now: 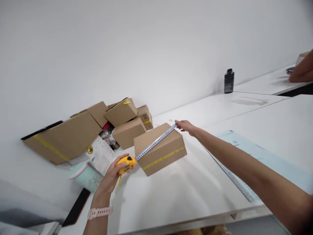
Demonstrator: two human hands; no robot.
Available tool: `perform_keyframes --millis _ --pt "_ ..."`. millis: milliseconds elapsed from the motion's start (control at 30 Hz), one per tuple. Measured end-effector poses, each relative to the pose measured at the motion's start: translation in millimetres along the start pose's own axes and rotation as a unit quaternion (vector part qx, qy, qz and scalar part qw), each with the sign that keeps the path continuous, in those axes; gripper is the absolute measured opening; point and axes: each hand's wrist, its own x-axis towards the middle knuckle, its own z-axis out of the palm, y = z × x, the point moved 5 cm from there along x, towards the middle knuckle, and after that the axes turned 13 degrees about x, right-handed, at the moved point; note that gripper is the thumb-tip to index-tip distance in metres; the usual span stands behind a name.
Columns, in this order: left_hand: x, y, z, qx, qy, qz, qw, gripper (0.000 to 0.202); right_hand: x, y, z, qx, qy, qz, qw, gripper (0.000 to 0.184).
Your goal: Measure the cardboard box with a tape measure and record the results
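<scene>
Many black digits line the measuring tape's outstretched blade.

That tape measure is bright yellow with black patches and a red spot, its blade silvery white with black figures and a few red ones. The cardboard box is plain brown, a yellow strip banding its near side. Pale pink for the wristband, mint green with a pink rim and pale floral print for the cup on the left, dark grey for the far water bottle
</scene>
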Motion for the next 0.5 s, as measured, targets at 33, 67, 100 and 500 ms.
perform_keyframes --millis 33,67,100,500 --pt "7.4 2.7 -3.5 -0.005 -0.007 0.005 1.0 0.063 -0.6 1.8 9.0 -0.005 -0.007 0.001 1.0 0.036" --pt "15.5 4.9 -6.6 -0.011 -0.014 0.01 1.0 0.061 -1.7 4.1 16.4 -0.011 -0.012 0.003 1.0 0.036" --pt "24.2 6.6 -8.9 -0.016 -0.02 0.013 1.0 0.057 -3.0 6.8 22.0 -0.016 -0.015 0.004 1.0 0.036" --pt "54.4 -0.2 25.0 -0.084 -0.114 0.025 0.99 0.045 -63.9 40.9 -12.7 0.032 0.002 0.021 0.999 0.048"
